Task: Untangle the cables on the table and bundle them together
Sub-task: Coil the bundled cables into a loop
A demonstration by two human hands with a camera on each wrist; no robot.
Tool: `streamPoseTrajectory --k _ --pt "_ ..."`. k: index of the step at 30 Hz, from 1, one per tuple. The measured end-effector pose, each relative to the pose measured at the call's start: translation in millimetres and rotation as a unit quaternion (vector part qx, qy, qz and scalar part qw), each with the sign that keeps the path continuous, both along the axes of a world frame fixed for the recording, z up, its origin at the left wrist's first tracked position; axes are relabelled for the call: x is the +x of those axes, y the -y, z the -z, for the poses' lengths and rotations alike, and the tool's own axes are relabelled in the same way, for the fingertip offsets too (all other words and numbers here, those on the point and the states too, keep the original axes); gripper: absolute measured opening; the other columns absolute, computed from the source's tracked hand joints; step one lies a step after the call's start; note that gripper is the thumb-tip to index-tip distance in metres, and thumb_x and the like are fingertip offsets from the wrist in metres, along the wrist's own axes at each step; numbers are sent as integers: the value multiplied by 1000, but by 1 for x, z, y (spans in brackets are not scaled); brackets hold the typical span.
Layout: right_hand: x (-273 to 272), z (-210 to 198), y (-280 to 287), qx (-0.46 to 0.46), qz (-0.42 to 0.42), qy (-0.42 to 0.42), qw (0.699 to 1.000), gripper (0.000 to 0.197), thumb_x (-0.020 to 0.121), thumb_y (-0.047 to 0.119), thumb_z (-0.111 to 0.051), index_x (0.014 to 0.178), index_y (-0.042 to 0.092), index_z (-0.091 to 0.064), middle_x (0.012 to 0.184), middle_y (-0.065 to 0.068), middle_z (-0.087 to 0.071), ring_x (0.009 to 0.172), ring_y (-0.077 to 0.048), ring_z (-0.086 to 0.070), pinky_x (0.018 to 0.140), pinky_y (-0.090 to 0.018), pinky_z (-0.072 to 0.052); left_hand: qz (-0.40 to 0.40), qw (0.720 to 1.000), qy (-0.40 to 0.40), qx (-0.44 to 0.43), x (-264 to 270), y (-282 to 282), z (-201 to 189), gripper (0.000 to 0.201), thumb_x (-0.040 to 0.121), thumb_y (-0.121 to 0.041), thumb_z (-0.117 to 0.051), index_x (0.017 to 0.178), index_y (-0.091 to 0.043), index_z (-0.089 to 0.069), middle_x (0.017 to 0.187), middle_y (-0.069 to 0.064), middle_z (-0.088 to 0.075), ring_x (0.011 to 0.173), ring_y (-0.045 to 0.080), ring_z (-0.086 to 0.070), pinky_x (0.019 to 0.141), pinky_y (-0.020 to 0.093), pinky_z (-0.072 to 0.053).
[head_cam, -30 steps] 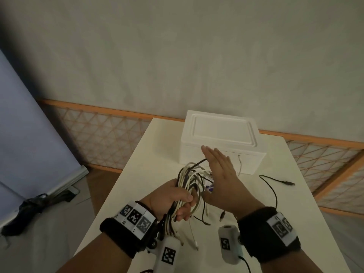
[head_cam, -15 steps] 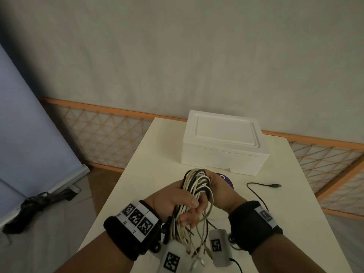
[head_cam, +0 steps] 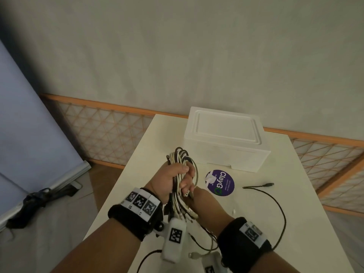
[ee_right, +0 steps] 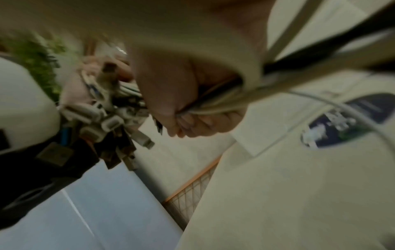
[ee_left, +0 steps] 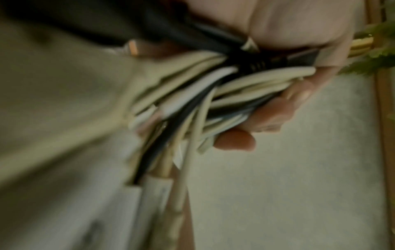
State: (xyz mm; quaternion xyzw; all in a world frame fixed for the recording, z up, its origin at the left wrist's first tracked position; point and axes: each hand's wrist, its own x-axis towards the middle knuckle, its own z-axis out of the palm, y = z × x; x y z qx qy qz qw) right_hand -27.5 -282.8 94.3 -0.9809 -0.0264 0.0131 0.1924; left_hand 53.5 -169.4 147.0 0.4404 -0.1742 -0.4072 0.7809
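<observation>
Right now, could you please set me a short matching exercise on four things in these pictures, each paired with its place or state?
Things:
1. cable bundle
2. black cable
3. purple round sticker
4. white foam box

Places or states:
a. stands closed at the table's far end
b. lies flat on the table just in front of the box
c. held up, gripped in the left hand
d. trails loose over the table on the right

Pairs: 1-c, 2-d, 3-b, 4-a

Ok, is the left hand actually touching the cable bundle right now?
Touching. The head view shows the left hand wrapped around the cable bundle, and the left wrist view shows its fingers curled against the cables.
</observation>
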Motion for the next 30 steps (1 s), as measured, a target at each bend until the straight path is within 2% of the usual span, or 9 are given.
streamPoseTrajectory --k 4,8,10,13,19,21,24,28,30 --pt "-1 -7 4 -26 -51 -33 998 27 98 18 -42 103 -3 -59 99 -20 -58 90 -34 -58 79 -41 -47 -54 999 -3 4 -5 6 4 39 64 -29 -63 82 4 -69 40 3 -42 38 15 -45 59 31 -53" --pt "-2 -8 5 -28 -32 -64 997 28 98 21 -43 109 0 -58 102 -16 -58 93 -29 -58 85 -38 -47 -107 994 1 24 -7 14 7 40 76 -22 -57 101 9 -65 45 5 -47 43 16 -49 74 36 -57" --pt "-2 -6 5 -54 -40 -69 995 27 97 21 -42 111 2 -56 103 -16 -58 93 -29 -59 84 -39 -48 -145 989 -6 33 -6 17 10 35 81 -19 -57 101 8 -64 50 9 -56 49 19 -56 78 39 -56" --pt "-6 -16 6 -85 -37 -92 991 26 97 16 -41 117 2 -50 107 -16 -57 98 -31 -58 83 -37 -46 -189 980 -16 66 -7 21 13 23 95 -9 -49 101 9 -62 68 16 -69 65 24 -69 72 33 -57" --pt "-9 -22 6 -125 -21 -103 987 23 96 14 -43 116 4 -48 106 -14 -60 95 -29 -60 80 -36 -47 -241 963 -9 123 -9 29 18 16 94 -5 -50 97 7 -61 80 22 -71 79 32 -71 80 35 -57" --pt "-12 -21 7 -127 -2 -104 986 24 96 18 -43 116 6 -50 107 -10 -61 96 -27 -60 81 -34 -48 -254 955 22 152 -10 31 23 14 93 -6 -52 99 4 -61 82 19 -73 82 29 -72 85 37 -56" --pt "-16 -22 8 -146 7 -111 983 26 96 21 -41 117 9 -52 106 -8 -62 95 -26 -61 81 -35 -48 -261 936 99 216 -9 27 31 19 91 -10 -54 108 -6 -59 93 9 -74 85 13 -72 81 22 -53" --pt "-20 -25 6 -219 -17 -90 971 20 95 16 -42 111 8 -52 96 -8 -65 86 -28 -65 74 -36 -50 -240 900 216 293 -4 19 40 55 66 -43 -64 100 -1 -63 88 11 -72 85 21 -69 84 27 -53" --pt "-22 -33 6 -240 -23 -82 967 12 83 22 -62 91 13 -59 72 -3 -64 62 -22 -65 56 -33 -51 -204 877 272 340 -4 15 40 40 74 -31 -65 90 5 -67 85 3 -68 78 8 -63 72 5 -45"
